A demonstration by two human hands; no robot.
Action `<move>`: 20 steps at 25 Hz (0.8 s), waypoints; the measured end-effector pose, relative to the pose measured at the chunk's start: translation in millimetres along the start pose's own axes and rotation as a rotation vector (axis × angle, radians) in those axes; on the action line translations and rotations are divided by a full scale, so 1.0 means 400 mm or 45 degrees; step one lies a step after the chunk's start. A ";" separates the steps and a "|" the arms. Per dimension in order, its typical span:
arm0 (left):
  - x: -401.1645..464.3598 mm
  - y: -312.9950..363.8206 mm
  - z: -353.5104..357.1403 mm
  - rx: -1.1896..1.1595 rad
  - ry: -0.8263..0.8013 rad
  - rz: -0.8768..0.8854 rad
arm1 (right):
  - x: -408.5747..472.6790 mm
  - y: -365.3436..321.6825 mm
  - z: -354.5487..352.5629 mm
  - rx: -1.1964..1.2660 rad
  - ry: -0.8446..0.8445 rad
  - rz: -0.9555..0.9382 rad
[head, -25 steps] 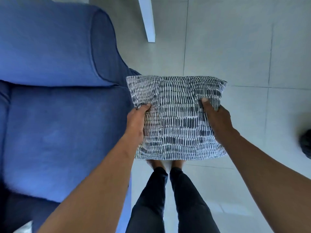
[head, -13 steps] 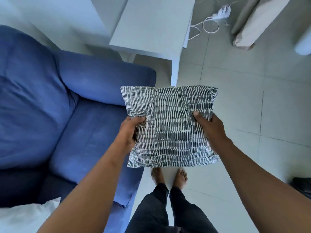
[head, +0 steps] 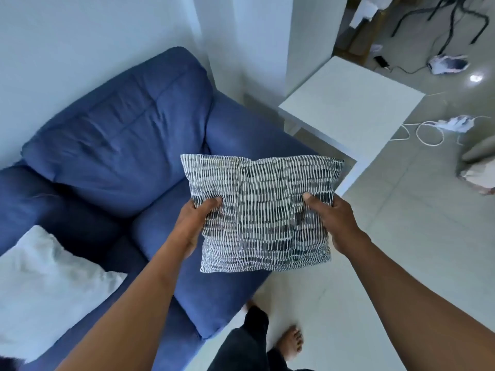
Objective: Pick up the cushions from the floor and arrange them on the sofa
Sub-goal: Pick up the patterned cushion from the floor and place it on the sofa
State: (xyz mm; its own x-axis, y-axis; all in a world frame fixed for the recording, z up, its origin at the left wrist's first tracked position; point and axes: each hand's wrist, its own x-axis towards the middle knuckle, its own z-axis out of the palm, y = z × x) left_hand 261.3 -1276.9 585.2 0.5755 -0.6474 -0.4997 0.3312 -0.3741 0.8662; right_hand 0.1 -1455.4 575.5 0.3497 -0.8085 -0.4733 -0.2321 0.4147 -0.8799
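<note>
A: Blue upholstery to my left, that is the sofa (head: 112, 135). I hold the patterned cushion (head: 261, 210) in the air over its seat edge and armrest, clear of the floor.

B: Grip?

A: Left hand (head: 195, 223) and right hand (head: 334, 223) each pinch a side edge, thumbs pressed on the front face; the other fingers are behind the fabric, so I cannot tell their spread.

B: How to place it well?

A: My judgement: keep both edges level, carry it left, stand it against the backrest, then let go.

B: Counts?

A: One patterned cushion in hand, one white cushion (head: 45, 285) on the seat, one white side table (head: 353, 113).
</note>
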 end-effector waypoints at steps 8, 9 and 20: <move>0.073 0.023 -0.231 -0.169 0.252 0.001 | 0.146 -0.122 0.303 -0.138 -0.229 0.020; 0.081 0.023 -0.258 -0.194 0.271 0.004 | 0.161 -0.135 0.344 -0.164 -0.248 0.023; 0.109 0.025 -0.485 -0.346 0.607 0.057 | 0.296 -0.193 0.682 -0.337 -0.421 0.014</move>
State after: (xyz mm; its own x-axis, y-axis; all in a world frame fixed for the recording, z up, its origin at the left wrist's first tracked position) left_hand 434.6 -1180.0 572.1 0.8474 -0.2625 -0.4615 0.4436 -0.1274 0.8871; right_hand 307.0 -1469.1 575.7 0.6083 -0.6095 -0.5085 -0.4471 0.2662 -0.8540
